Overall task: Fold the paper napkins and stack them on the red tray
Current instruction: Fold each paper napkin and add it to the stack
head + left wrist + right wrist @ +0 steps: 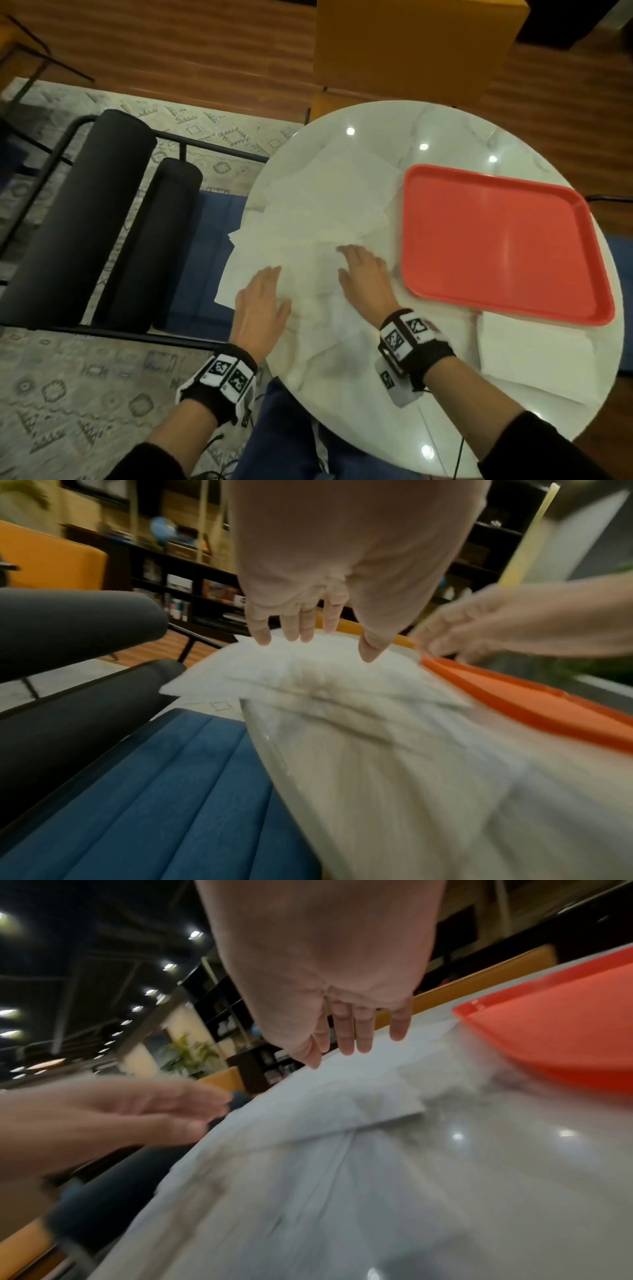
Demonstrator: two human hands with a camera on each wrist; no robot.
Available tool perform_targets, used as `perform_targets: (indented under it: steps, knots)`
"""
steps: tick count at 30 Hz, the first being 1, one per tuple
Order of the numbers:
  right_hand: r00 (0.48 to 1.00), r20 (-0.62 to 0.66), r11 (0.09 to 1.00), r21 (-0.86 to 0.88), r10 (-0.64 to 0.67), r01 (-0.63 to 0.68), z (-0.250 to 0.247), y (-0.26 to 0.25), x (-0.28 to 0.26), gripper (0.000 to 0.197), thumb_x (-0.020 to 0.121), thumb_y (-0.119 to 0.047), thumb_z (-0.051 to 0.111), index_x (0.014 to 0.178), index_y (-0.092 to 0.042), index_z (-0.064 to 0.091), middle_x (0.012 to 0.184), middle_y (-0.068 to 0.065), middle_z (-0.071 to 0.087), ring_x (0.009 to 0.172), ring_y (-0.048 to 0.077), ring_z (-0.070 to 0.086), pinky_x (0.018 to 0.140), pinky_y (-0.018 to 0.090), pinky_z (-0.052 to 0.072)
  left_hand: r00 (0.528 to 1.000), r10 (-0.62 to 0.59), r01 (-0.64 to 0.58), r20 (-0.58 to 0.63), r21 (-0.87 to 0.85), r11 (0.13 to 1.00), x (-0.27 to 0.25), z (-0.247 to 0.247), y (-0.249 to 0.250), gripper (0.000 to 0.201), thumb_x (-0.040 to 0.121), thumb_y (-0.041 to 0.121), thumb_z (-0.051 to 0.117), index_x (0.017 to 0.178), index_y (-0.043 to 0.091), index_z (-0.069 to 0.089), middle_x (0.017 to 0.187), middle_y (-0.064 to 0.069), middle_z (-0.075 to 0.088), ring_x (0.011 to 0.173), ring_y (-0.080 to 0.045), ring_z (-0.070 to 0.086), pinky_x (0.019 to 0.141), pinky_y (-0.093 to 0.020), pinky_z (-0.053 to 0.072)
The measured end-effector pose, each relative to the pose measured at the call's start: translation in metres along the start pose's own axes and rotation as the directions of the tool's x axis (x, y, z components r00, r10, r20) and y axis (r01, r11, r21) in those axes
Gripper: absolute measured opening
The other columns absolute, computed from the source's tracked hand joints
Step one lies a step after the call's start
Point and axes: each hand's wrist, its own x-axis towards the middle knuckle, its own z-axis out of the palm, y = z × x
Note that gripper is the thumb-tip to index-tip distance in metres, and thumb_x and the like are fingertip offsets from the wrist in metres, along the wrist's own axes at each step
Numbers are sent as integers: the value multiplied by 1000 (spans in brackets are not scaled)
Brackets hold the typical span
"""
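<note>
Several white paper napkins (329, 205) lie spread and overlapping across the left half of a round white table (445, 137). The red tray (496, 240) sits on the right side with nothing in it. My left hand (262, 294) hovers with straight fingers over the napkins near the table's left edge (308, 634). My right hand (363, 270) is beside it, fingers extended over the napkins (359, 1042), just left of the tray (565, 1042). Neither hand holds anything. Another napkin (534, 359) lies flat in front of the tray.
A black-framed chair with dark bolsters (113, 219) and a blue seat (202, 260) stands close against the table's left side. An orange chair (411, 48) is at the far side. A patterned rug (85, 377) covers the floor.
</note>
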Motion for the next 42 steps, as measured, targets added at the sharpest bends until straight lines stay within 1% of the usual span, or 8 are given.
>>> perform_targets:
  steps: [4,8,20,24,26,29,35,42]
  knots:
    - [935,299,975,-54,-189,214,37,-27,-22,53,102,-30,20,152,-15,6,160,2,0,148,17,-2,118,44,-4,980,53,-107,193,277,955,-7,28,1,66,89,42,40,143,6,34,149,-12,38,136,-25,40,99,-58,40]
    - [889,388,957,-54,-243,285,63,-27,-30,66,93,-51,-2,151,-19,-8,159,-4,-12,140,7,-19,117,41,-11,969,8,-88,249,311,946,-9,43,-14,69,92,50,26,146,8,25,154,-10,28,140,-21,29,99,-62,36]
    - [960,278,996,-89,41,-17,44,52,-45,55,100,-44,13,149,-32,-6,152,-20,-17,143,1,-12,116,40,-11,944,29,-106,329,219,970,-3,48,-22,95,65,78,-24,140,21,-31,145,9,-40,136,-4,-31,107,-47,-20]
    - [996,79,978,-205,39,-22,45,53,-39,46,101,-36,25,145,-24,33,152,-14,19,140,2,27,112,43,3,924,48,-144,379,229,963,6,42,-20,86,74,74,-11,138,22,-35,143,9,-44,136,-7,-32,107,-47,-20]
    - [999,-42,961,-275,1,-13,43,49,-32,41,92,-33,33,111,-21,67,128,-5,62,113,12,61,96,42,23,924,48,-145,380,232,962,8,39,-17,82,81,69,2,138,22,-34,145,8,-41,138,-8,-29,107,-47,-20]
    - [989,-129,950,-310,-67,24,42,51,-25,17,84,-24,54,80,-18,69,97,0,74,86,21,68,80,39,30,926,61,-150,373,216,965,8,38,-19,83,83,69,8,139,22,-30,148,9,-36,141,-8,-23,110,-47,-17]
    - [997,-72,990,-142,-7,-3,15,55,-20,21,94,-28,51,93,-20,70,93,-4,71,92,19,62,90,35,25,966,29,-72,257,161,984,18,23,-1,110,63,84,-15,149,24,14,159,3,10,144,-14,15,112,-55,9]
    - [963,-249,986,99,-107,135,-38,40,-39,9,89,-27,60,90,-20,65,90,-8,69,89,15,62,90,32,30,945,273,-312,180,249,917,38,-11,72,43,95,43,40,138,33,39,134,6,53,126,-15,47,109,-50,14]
